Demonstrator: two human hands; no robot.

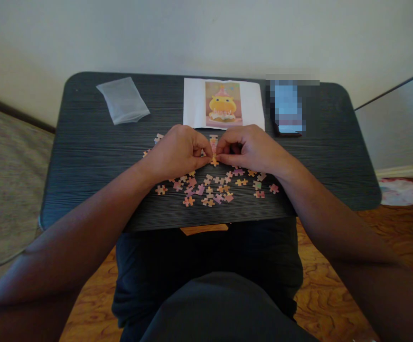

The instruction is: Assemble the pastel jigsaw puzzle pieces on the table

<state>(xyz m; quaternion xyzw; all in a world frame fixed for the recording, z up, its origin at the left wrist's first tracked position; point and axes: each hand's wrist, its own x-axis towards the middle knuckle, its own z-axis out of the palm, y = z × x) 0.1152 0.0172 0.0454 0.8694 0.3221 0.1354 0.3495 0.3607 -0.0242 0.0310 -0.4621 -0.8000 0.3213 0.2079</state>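
Observation:
My left hand [183, 151] and my right hand [252, 148] meet over the middle of the table, thumb and forefinger of each closed in a pinch. Between the fingertips, a yellow-orange jigsaw piece [214, 161] sits at the lower end of a short upright strip of pink and orange jigsaw pieces [213, 140]. The fingertips partly cover where they meet, so I cannot tell whether they are fully locked. Several loose jigsaw pieces [224, 189] lie scattered nearer to me, and a few more show beyond my left wrist.
A white sheet with a printed cartoon picture [222, 103] lies just beyond my hands. At the back left of the dark table [96, 156] is a clear plastic bag [124, 100]. A phone-like device [287, 107], blurred out, rests at the back right. A wall stands behind.

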